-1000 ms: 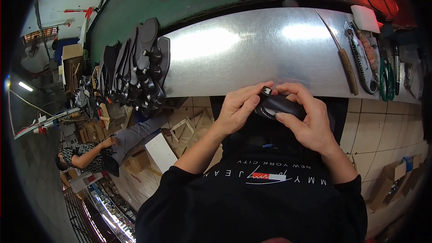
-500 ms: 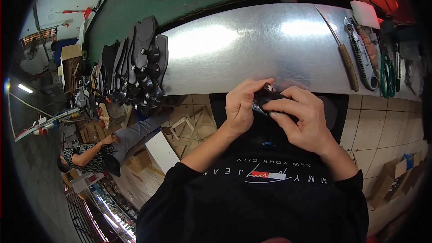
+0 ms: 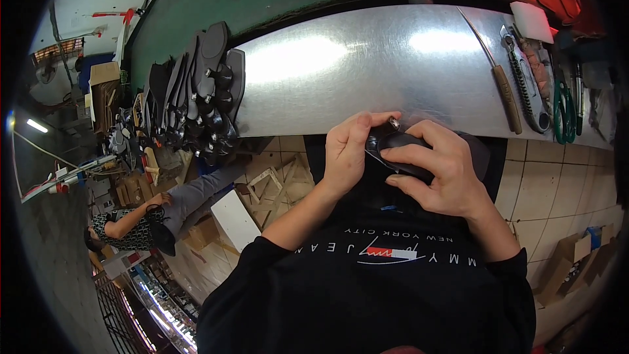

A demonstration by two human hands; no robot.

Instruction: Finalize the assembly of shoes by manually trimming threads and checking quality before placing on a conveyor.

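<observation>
In the head view, the black sole (image 3: 405, 140) is in the middle of the frame, just below the near edge of the desk (image 3: 308, 101). The left hand (image 3: 347, 154) is half open, its fingers stretched along the heel end, near the small metal tip. The right hand (image 3: 445, 167) is curled around the sole, index finger across it and thumb at its lower side; how firmly it presses cannot be told.

The sole could slip onto the lap, since the left hand does not wrap around it and the glossy surface may be slick. It could also be scuffed against the desk edge, being so near it. At the right, the awl (image 3: 504, 95) has a bare spike, so a careless reach across there could prick a finger.

The desk top is shiny metal, with a green surface (image 3: 275, 3) beyond it. A pile of dark soles (image 3: 213, 98) stands at its left end; beside the awl at the right lie a cutter (image 3: 524, 78) and green-handled scissors (image 3: 564, 111), with a white block (image 3: 531, 21) above them. Tiled floor (image 3: 534, 190) shows at the right, with a cardboard box (image 3: 567, 265). At the lower left, another person (image 3: 131, 228) is near a white board (image 3: 236, 221).
</observation>
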